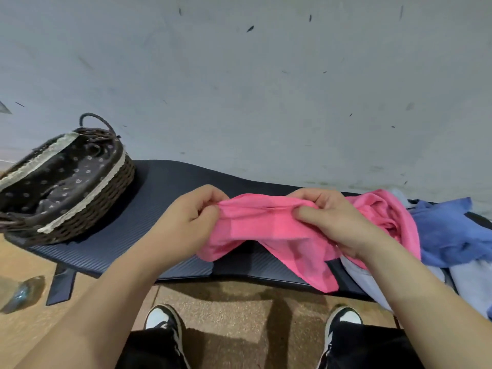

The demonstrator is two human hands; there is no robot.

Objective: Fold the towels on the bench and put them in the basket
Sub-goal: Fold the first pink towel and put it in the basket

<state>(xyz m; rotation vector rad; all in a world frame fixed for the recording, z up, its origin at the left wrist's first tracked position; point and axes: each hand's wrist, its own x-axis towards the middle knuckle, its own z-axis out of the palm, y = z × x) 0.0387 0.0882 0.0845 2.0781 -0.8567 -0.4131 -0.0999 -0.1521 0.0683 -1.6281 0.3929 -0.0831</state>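
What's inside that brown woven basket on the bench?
Inside the brown woven wicker basket only its dark flowered cloth lining with a cream lace edge shows; no towel. Its left end is cut off by the picture's edge, so that part is unseen.
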